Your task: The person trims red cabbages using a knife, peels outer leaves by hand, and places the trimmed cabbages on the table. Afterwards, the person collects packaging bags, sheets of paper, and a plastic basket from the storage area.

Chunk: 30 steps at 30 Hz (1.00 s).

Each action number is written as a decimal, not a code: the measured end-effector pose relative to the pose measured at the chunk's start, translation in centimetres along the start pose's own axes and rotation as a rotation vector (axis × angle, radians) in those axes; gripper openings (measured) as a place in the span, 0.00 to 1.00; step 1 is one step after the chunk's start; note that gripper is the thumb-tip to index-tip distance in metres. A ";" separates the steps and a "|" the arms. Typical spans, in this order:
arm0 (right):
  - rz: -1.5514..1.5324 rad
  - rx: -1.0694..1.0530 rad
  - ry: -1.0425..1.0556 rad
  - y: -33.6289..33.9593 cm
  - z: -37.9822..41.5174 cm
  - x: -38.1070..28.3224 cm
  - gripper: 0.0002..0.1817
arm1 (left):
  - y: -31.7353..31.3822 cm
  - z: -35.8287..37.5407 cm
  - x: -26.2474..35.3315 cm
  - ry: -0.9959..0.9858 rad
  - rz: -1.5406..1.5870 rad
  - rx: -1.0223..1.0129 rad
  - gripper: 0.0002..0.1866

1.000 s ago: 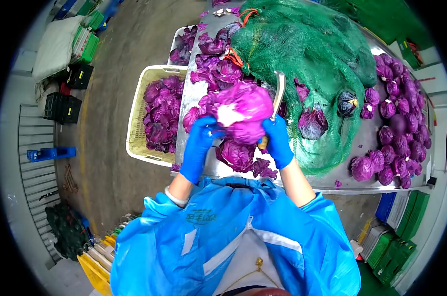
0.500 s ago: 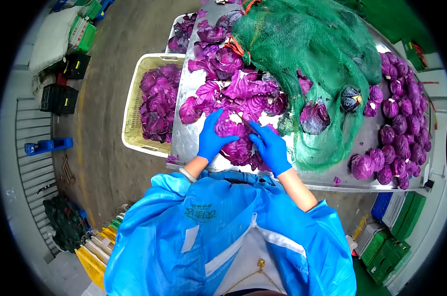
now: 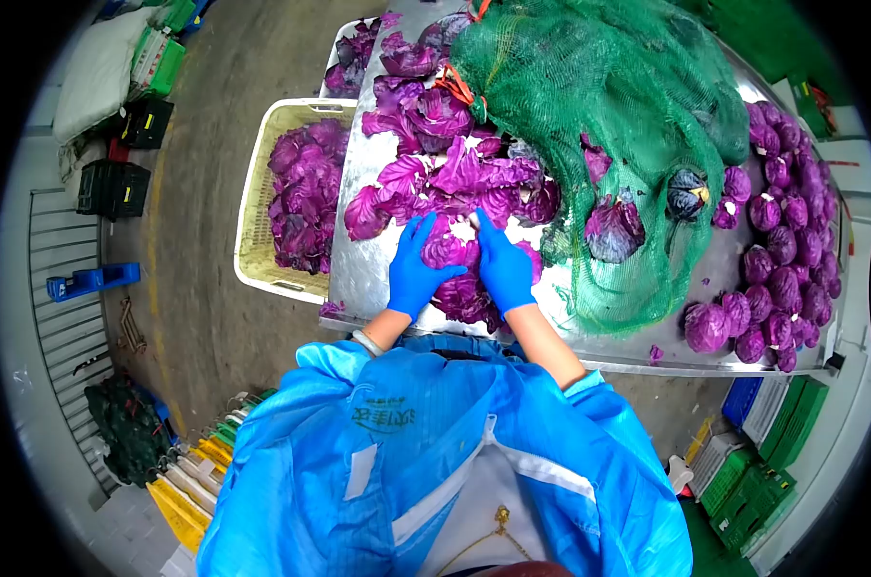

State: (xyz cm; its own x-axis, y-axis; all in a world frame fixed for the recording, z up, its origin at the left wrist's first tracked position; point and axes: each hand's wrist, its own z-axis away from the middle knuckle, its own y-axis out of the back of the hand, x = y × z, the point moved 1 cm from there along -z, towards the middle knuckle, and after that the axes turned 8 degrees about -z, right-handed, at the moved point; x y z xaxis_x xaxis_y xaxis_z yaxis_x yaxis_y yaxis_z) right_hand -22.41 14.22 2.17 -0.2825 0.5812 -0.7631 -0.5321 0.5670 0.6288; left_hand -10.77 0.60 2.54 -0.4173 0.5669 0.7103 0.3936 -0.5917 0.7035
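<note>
A red cabbage [image 3: 445,252] with a pale cut stem end is between my two blue-gloved hands, near the front edge of the metal table [image 3: 357,287]. Around its left side curves my left hand [image 3: 414,274], the thumb lying over the front. My right hand [image 3: 505,269] presses along the right side with the fingers pointing away from me; its thumb is not clearly visible. Loose purple leaves [image 3: 469,306] lie under and in front of the cabbage. Beyond my fingertips a heap of peeled leaves [image 3: 488,173] spreads over the table.
Left of the table stands a cream crate [image 3: 250,207] of purple leaves, with another white crate [image 3: 334,48] behind it. A green mesh bag [image 3: 599,87] covers the table's middle, with dark cabbages in it. Many smooth cabbages [image 3: 782,245] are piled at the right.
My right hand has shifted left and turned, from reaching over the cabbage's top right to lying along its right side. My left hand stays at the left side.
</note>
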 end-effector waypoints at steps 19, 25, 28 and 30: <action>-1.054 -0.354 -0.150 9.3 -0.1 -8.0 0.35 | 8.9 -3.3 0.4 -0.233 0.734 -0.363 0.64; -0.854 -0.108 0.183 5.9 0.4 -6.5 0.39 | 8.5 -3.4 2.7 -0.189 0.661 -0.244 0.65; -0.587 -0.100 0.083 4.3 0.9 -4.3 0.34 | 6.5 -2.3 1.6 -0.099 0.369 -0.135 0.57; -0.450 0.017 0.158 4.4 1.5 -3.0 0.23 | 5.0 -1.8 0.7 -0.094 0.197 -0.073 0.52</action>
State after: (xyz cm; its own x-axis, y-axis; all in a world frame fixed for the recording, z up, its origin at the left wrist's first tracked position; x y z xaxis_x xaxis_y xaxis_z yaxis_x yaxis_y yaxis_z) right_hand -22.70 15.86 7.45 -0.1454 0.1804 -0.9728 -0.6166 0.7524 0.2317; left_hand -10.61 -3.01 6.50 -0.2589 0.4848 0.8355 0.3986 -0.7342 0.5496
